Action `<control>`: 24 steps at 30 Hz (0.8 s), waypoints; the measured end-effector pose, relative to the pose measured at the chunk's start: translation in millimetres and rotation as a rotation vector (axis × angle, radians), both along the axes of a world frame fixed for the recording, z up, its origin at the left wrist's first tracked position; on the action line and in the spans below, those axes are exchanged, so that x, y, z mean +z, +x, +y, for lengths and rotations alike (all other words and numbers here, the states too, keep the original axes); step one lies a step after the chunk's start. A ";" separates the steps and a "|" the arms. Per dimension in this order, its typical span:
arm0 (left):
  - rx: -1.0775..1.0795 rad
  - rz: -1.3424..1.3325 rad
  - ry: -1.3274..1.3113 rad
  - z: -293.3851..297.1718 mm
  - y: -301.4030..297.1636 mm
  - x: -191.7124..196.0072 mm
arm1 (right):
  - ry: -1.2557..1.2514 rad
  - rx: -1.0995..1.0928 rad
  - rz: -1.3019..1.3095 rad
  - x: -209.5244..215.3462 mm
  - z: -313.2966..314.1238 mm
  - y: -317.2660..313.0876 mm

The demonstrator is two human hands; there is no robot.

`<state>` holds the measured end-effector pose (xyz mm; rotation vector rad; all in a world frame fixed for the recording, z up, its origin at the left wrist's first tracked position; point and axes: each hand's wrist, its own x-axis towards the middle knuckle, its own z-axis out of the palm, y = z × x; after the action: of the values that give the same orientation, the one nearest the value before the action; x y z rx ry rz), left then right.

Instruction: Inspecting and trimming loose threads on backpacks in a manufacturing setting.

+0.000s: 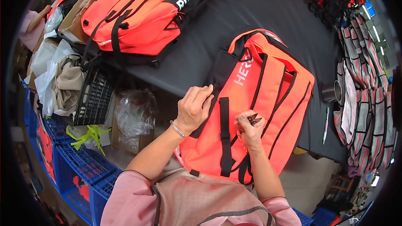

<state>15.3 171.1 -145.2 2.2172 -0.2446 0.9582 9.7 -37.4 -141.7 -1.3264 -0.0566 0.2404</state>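
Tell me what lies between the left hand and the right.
In the head view, a black strap on the orange bag lies between the left hand and right hand.

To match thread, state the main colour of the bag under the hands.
The bag is mainly bright orange-red: head view.

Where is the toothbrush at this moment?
In the head view, the toothbrush lies toward the right on the black table cover, right of the nearer orange bag and just below the dark cylindrical container.
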 end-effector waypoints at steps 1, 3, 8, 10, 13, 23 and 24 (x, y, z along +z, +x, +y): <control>-0.002 0.001 -0.005 -0.4 0.2 0.3 | 0.010 0.006 -0.030 -3.1 -0.8 0.2; 0.000 0.005 -0.011 -0.3 -1.6 1.4 | 0.019 0.016 -0.056 -4.6 -1.9 -0.6; 0.061 0.358 -0.374 12.1 -23.4 11.9 | -0.056 -0.011 -0.006 -2.3 0.2 0.7; 0.073 0.325 -0.575 21.0 -42.6 1.0 | -0.066 -0.023 -0.011 0.1 -1.9 3.4; 0.028 0.487 -0.824 32.7 -78.7 -17.5 | -0.020 -0.005 -0.058 -0.9 -4.4 7.3; -0.202 0.894 -0.803 21.8 -110.8 -3.0 | -0.081 0.014 -0.078 -3.8 2.5 5.3; -0.203 0.896 -0.807 16.8 -108.9 -2.9 | -0.085 0.004 -0.081 -3.9 2.9 7.2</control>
<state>-93.6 188.0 -148.1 1.6016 0.2874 -0.1222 16.9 -34.5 -145.6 -1.4201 -0.1181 0.1938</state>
